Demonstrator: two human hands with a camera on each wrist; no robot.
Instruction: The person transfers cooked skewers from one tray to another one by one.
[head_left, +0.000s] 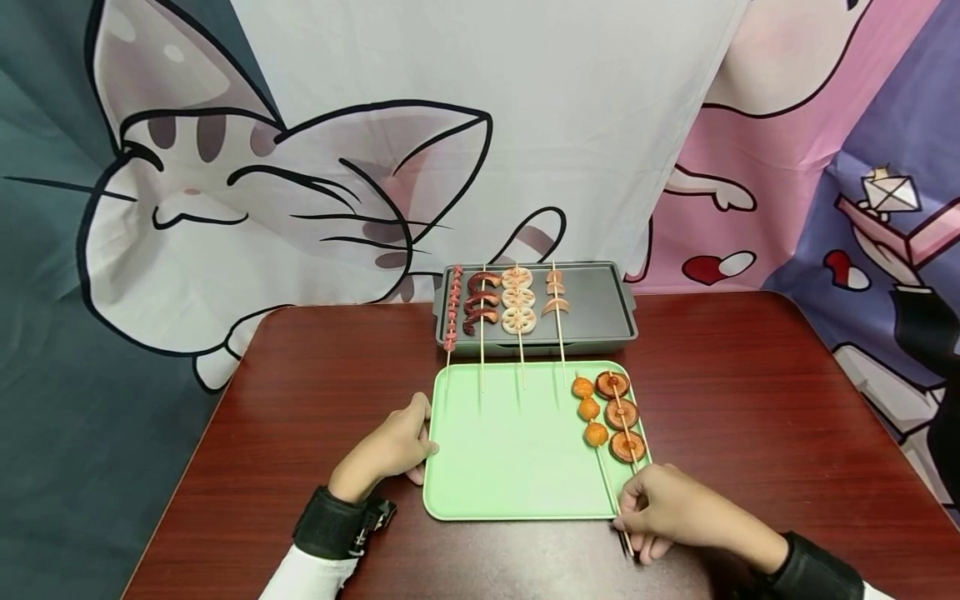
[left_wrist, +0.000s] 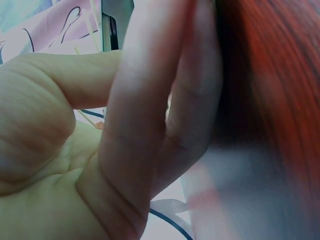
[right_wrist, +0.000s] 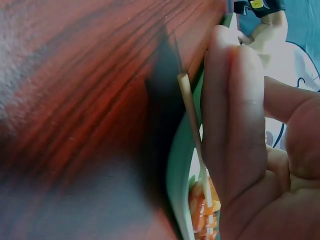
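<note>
My left hand [head_left: 390,446] grips the left edge of a light green tray [head_left: 510,475], thumb at the rim. At its front right corner my right hand [head_left: 671,508] pinches the stick of a skewer of orange balls [head_left: 588,409]. The bare stick end [right_wrist: 184,82] pokes past the fingers in the right wrist view. A skewer of brown mushroom slices [head_left: 622,414] lies beside it, its lower stick end hidden behind the right hand. In the left wrist view my left fingers [left_wrist: 140,100] fill the middle and hide the tray.
Behind the green tray sits a dark grey baking pan [head_left: 600,300]. Across it lie skewers of pink pieces [head_left: 453,308], octopus tentacles [head_left: 482,300], lotus root slices [head_left: 518,320] and shrimp-like pieces [head_left: 555,292], sticks overhanging the green tray. All rest on a reddish-brown table [head_left: 750,400].
</note>
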